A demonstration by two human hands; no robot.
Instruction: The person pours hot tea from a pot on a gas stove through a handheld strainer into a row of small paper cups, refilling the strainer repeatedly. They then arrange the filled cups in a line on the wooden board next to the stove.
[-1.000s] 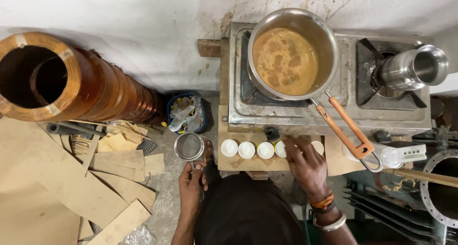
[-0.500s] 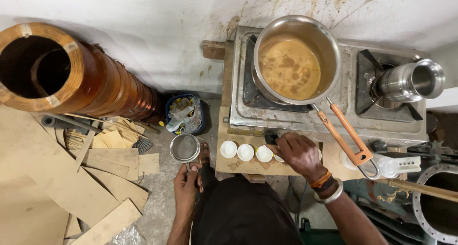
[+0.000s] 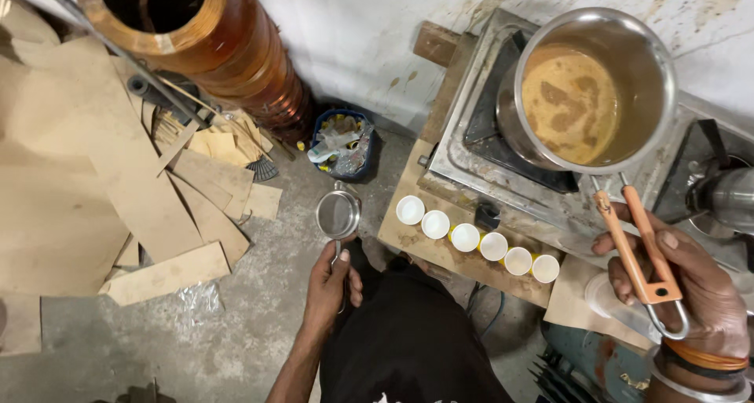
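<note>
Saucepan (image 3: 597, 89) of milky brown tea sits on the gas stove (image 3: 479, 148) as our right hand (image 3: 683, 281) cups its orange handle (image 3: 632, 246) from below, fingers curled against it. Our left hand (image 3: 330, 281) has its fingers clamped on the handle of a small metal strainer (image 3: 338, 214), held over the concrete floor (image 3: 236, 324). Six white paper cups (image 3: 477, 242) stand in a row on the wooden surface (image 3: 408, 238) before the stove. Cardboard scraps (image 3: 141, 191) lie at left.
</note>
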